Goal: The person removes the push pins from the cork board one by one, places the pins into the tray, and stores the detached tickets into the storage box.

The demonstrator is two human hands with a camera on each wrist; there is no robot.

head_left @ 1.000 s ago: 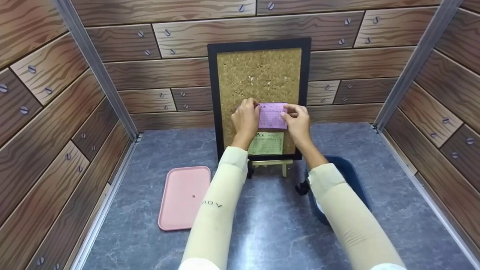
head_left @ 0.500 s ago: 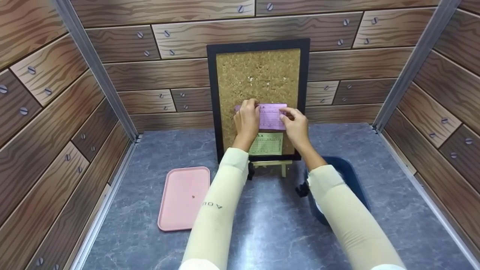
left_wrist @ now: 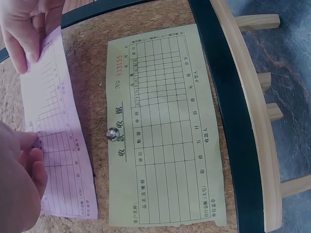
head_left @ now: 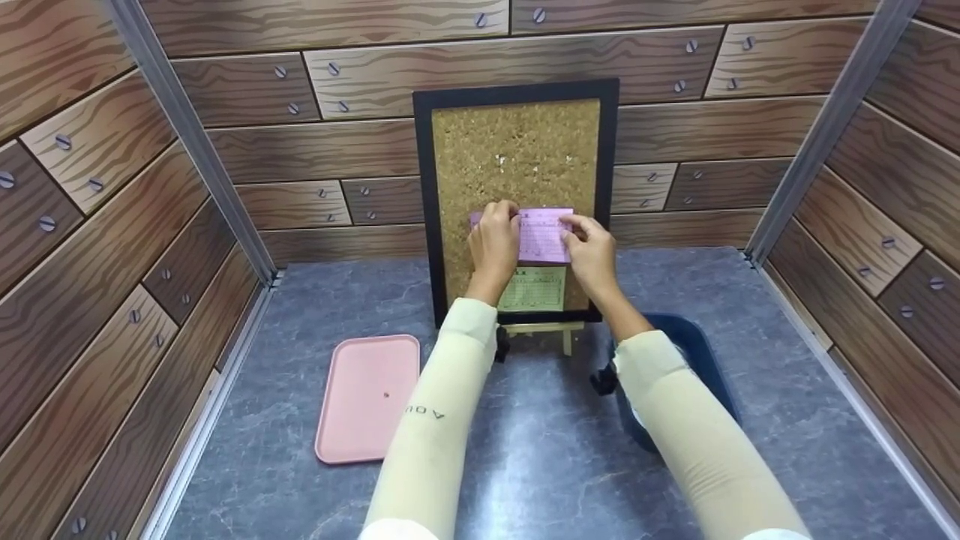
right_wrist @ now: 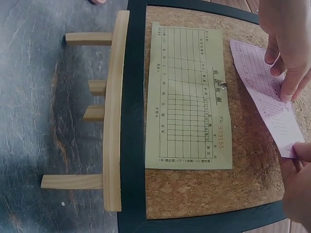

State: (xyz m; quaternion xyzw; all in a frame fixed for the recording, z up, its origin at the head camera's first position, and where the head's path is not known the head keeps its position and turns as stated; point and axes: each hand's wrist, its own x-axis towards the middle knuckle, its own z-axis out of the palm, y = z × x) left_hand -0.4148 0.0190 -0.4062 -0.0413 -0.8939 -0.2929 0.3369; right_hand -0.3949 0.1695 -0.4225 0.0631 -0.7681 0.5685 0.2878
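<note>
A pink receipt slip lies against the cork board, its right part lifted off the cork. My left hand is at the slip's upper middle, thumb and fingertips pinching something small, apparently a pushpin, mostly hidden by the fingers. My right hand pinches the slip's right end; in the right wrist view the thumb lies over that edge. Below it, a green receipt slip hangs on the cork, fixed at its top middle by a pushpin with a shiny head.
The black-framed board leans on a small wooden easel near the back wall. On the table, a pink tray with a tiny dark speck stands left, and a dark blue bin sits right, partly under the right forearm.
The right hand has shifted slightly left along the pink slip's right end. The left hand has moved a little right, uncovering the slip's left end. The green slip stays in place.
</note>
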